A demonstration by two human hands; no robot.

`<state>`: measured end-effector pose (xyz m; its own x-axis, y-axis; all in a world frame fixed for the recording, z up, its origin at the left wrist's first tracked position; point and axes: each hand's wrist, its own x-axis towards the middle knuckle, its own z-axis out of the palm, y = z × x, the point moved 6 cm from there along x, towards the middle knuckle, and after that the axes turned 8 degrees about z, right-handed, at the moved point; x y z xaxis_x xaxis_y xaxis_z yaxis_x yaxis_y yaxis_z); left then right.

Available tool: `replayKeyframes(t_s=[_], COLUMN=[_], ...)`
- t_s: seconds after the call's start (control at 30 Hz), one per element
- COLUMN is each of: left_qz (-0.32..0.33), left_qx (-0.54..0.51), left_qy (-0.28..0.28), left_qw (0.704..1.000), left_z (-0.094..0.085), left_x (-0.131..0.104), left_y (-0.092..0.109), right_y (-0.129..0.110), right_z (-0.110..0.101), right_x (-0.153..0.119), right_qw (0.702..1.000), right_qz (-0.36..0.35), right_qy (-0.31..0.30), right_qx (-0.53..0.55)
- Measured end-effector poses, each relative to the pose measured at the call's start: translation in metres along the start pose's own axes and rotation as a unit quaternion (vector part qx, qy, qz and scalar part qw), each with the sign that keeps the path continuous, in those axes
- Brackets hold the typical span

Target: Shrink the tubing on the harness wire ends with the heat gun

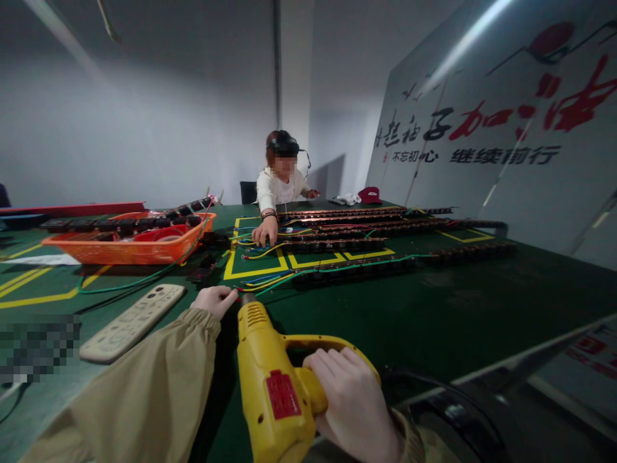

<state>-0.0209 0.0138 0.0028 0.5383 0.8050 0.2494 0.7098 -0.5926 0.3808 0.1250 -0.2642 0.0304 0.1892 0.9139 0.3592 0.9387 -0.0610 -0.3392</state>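
Observation:
My right hand (349, 402) is wrapped round the handle of a yellow heat gun (270, 386) with a red label. Its metal nozzle points away from me, close to the fingertips of my left hand (215, 301). Those fingers are pinched at the ends of thin coloured wires (270, 283), whose tips are too small to tell apart. The wires run right to a long dark strip (357, 269) on the green table (434, 321). More such strips (337, 244) lie behind it, with yellow, blue and red wires at their left ends.
An orange basket (120, 251) holding dark parts and a red roll stands at the left. Nearer me lies a beige power strip (132, 325). Across the table a person (282, 180) reaches one hand to the wires. A red cap (369, 195) lies behind.

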Motion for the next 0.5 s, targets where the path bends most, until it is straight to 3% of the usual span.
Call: replayKeyframes(t_s=[0.23,0.5], left_qz=[0.001,-0.008], left_qx=[0.003,0.018], left_qy=[-0.007,-0.025], left_qw=[1.000,0.999], left_z=[-0.001,-0.002], left_x=[-0.002,0.001], left_y=[0.004,0.001], right_y=[0.000,0.022], right_z=[-0.004,-0.012], right_x=[0.000,-0.001], right_qw=[1.000,0.997], right_qz=[0.001,0.001], right_qy=[0.012,0.076], right_qx=[-0.001,-0.003])
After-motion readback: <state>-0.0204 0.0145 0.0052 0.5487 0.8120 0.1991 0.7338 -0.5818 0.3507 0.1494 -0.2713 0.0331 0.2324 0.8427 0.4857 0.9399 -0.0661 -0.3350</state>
